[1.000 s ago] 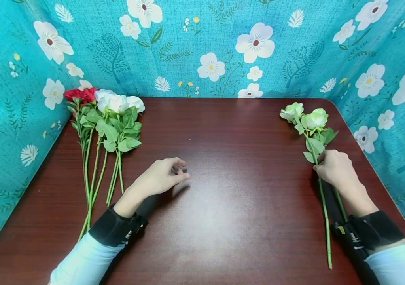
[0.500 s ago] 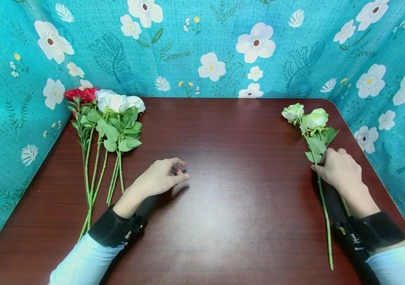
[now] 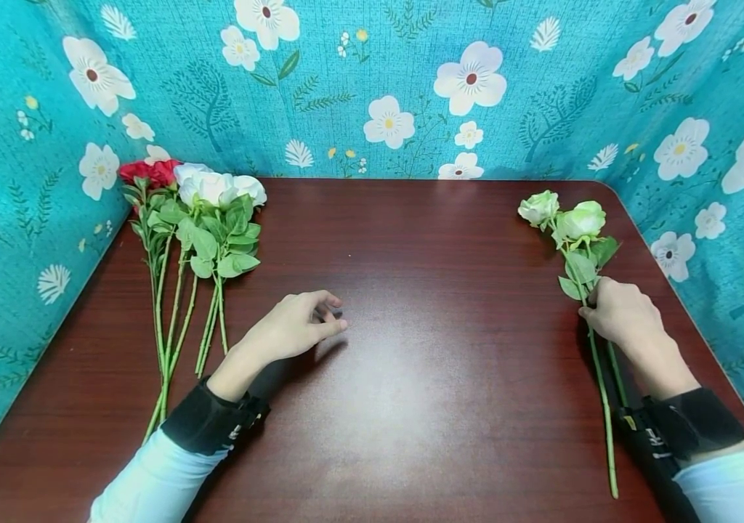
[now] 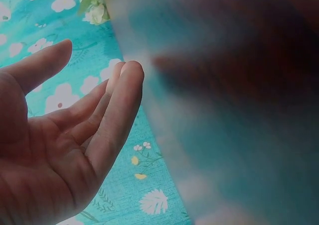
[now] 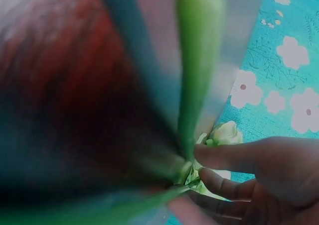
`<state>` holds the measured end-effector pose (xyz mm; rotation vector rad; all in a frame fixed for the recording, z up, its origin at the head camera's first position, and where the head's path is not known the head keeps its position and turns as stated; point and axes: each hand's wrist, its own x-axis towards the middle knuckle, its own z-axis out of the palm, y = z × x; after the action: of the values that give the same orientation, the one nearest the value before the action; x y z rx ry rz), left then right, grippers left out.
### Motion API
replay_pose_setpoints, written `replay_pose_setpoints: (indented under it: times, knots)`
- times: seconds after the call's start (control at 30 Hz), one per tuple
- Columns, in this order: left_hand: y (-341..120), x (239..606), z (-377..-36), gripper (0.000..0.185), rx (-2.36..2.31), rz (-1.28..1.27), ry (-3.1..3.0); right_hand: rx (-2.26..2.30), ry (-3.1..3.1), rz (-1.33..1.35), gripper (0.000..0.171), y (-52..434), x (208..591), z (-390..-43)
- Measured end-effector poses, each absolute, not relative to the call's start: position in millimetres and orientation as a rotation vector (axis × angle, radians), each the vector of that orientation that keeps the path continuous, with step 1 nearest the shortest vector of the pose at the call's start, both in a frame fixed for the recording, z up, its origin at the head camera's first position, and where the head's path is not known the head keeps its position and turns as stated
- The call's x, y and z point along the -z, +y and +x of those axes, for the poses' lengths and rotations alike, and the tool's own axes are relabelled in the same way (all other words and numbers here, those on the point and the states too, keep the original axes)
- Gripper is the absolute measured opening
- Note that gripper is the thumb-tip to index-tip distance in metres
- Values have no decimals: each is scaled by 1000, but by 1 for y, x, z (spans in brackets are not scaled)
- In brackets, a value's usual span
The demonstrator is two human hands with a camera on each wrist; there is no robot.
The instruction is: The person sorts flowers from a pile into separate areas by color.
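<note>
The right hand (image 3: 617, 314) pinches the stems of two pale green roses (image 3: 568, 218) lying on the surface (image 3: 411, 305); their long axis runs from the blooms beyond the hand back along the wrist toward the person. Well to the left of those roses, the left hand (image 3: 296, 327) rests relaxed, holding nothing. Left of it lies a bunch of red and white roses (image 3: 195, 218), about five stems, exact count unclear.
</note>
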<state>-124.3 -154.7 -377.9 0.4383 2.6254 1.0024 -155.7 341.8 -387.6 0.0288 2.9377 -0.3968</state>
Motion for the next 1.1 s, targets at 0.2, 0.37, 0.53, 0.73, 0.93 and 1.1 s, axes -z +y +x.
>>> replay_pose_setpoints:
  times: [0.2, 0.37, 0.53, 0.73, 0.93, 1.1]
  knots:
    - [-158, 376, -124, 38, -989, 426, 2639, 438, 2973, 6, 21, 344, 385, -154]
    - [-164, 373, -125, 35, -967, 410, 2666, 433, 2981, 16, 21, 345, 386, -152]
    - [-174, 370, -125, 36, -938, 373, 2701, 434, 2995, 22, 21, 346, 386, -152]
    - [-185, 368, -126, 39, -920, 335, 2721, 422, 2998, 22, 26, 346, 385, -151]
    - [-197, 365, -124, 41, -943, 296, 2743, 366, 2985, 61, 28, 343, 383, -150]
    - [-206, 363, -124, 42, -947, 228, 2769, 334, 2999, 72, 30, 338, 381, -151]
